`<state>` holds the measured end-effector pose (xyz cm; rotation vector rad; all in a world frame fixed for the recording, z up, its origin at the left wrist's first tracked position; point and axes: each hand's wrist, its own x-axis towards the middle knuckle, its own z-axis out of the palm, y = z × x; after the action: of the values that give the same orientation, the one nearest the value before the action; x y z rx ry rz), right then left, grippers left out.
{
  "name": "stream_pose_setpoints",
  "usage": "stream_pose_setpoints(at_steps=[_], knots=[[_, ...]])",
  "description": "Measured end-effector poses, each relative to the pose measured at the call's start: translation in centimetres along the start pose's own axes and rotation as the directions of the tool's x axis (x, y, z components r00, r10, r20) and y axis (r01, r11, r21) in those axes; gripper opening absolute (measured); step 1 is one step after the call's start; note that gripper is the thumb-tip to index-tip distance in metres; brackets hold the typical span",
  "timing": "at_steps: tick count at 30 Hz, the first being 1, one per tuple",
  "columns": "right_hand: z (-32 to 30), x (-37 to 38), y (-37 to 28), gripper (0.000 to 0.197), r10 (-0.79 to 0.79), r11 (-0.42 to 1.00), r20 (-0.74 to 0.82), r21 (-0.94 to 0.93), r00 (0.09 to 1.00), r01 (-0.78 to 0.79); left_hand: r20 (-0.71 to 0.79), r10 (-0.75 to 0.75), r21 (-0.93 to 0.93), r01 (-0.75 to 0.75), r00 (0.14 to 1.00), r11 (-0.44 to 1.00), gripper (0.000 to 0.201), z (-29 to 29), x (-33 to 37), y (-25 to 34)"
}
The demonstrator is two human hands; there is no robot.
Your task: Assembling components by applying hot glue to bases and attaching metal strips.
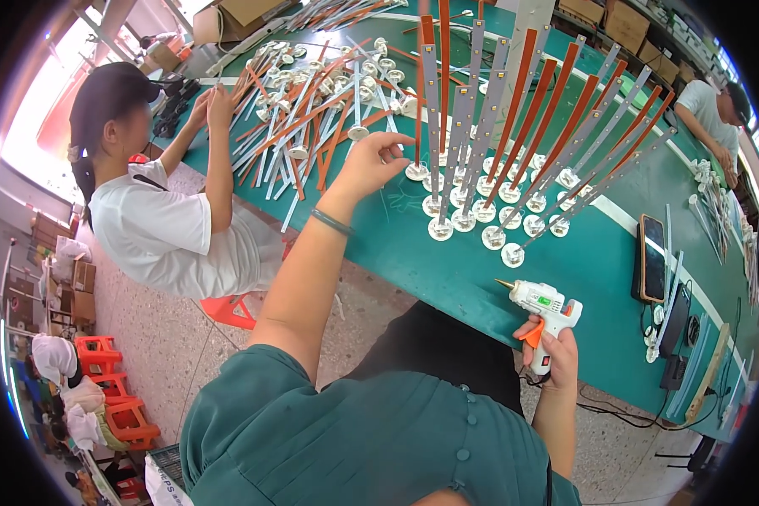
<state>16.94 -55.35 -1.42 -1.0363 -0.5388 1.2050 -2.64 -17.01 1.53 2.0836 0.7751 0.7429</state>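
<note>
My right hand point(561, 354) is wrapped round the grip of a white hot glue gun point(538, 297) with an orange trigger, its nozzle pointing left over the table's near edge. Further off, my left hand point(374, 166) is raised over the table, thumb and index finger apart, beside the leftmost standing LED strip point(419, 110). That strip rises from a round white base point(417, 172). To its right stand several more upright LED strips point(476, 84), some showing orange backs, on round white bases point(440, 228) grouped together.
Left of the standing group lies a heap of loose strips and white bases point(312, 101). A person in white point(164, 211) works beside it; another person point(708, 118) is at the far right. A phone point(650, 257) and cables lie on the green table point(396, 261)'s right part. Red stools point(114, 396) stand lower left.
</note>
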Motion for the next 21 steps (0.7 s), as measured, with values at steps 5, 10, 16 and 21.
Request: stream_pose_setpoints(at_steps=[5, 10, 16, 21], knots=[[-0.1, 0.0, 0.1, 0.04, -0.024, 1.0, 0.039, 0.012, 0.999, 0.024, -0.047, -0.071, -0.081, 0.067, 0.996, 0.994, 0.031, 1.7, 0.7, 0.0], [-0.1, 0.0, 0.2, 0.042, -0.005, 1.0, 0.004, 0.016, 1.0, 0.005, -0.185, -0.108, 0.064, 0.122, 0.977, 0.99, 0.03, 2.5, 3.0, -1.4], [-0.2, -0.1, 0.3, 0.041, -0.002, 1.0, -0.008, 0.024, 1.0, 0.002, -0.139, -0.122, 0.351, 0.164, 0.983, 0.922, 0.028, 2.2, 6.0, -2.9], [-0.1, 0.0, 0.2, 0.041, 0.0, 1.0, -0.014, 0.011, 1.0, 0.0, -0.021, -0.149, 0.436, 0.143, 0.989, 0.888, 0.026, 1.9, 9.0, -2.2]])
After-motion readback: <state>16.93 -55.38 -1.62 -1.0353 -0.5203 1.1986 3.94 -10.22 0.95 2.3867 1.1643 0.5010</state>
